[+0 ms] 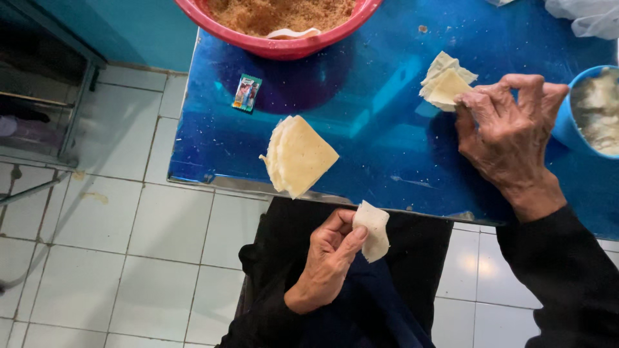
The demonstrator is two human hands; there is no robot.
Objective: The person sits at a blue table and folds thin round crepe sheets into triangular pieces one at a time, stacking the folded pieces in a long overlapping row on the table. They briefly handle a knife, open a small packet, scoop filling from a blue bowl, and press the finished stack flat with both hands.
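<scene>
My left hand (327, 256) is over my lap, below the table edge, and pinches a folded pale dough wrapper (373, 229) between thumb and fingers. My right hand (509, 132) rests on the shiny blue table (361, 96), its fingertips touching a small stack of square wrappers (443, 82). A larger stack of wrappers (298, 154) lies near the table's front edge, above my left hand.
A red basin (277, 45) of brown crumbly filling, with a white spoon in it, sits at the back. A blue bowl (567, 122) of whitish paste stands at the right edge. A small printed sachet (246, 92) lies on the table. White tiled floor (116, 258) is to the left.
</scene>
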